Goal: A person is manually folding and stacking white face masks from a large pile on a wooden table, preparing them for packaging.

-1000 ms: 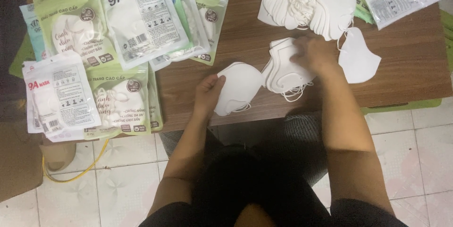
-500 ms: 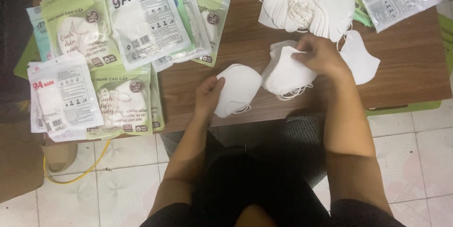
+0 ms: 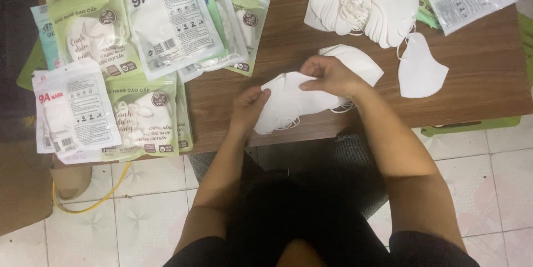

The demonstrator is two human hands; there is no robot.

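both hands [image 3: 250, 106] [image 3: 327, 75] gather white masks [image 3: 294, 103] on the table [image 3: 288, 39].
a second ago the masks lay apart; now stacked, each grip pinching an edge, packets [image 3: 166, 23] at 10 o'clock.

White folded masks [image 3: 294, 103] held at table front edge; white mask heap [image 3: 361, 0] at back edge; table [image 3: 277, 39] dark brown woodgrain; packets [image 3: 89, 28] at left edge pale green and clear-white with red lettering; floor [image 3: 150, 217] off-white tile, faint floral print.

Both arms are bare to above the elbow; dark short sleeves [image 3: 422, 247] show at the shoulders, and dark clothing [image 3: 294, 211] covers the lap below the wooden table [image 3: 288, 39]
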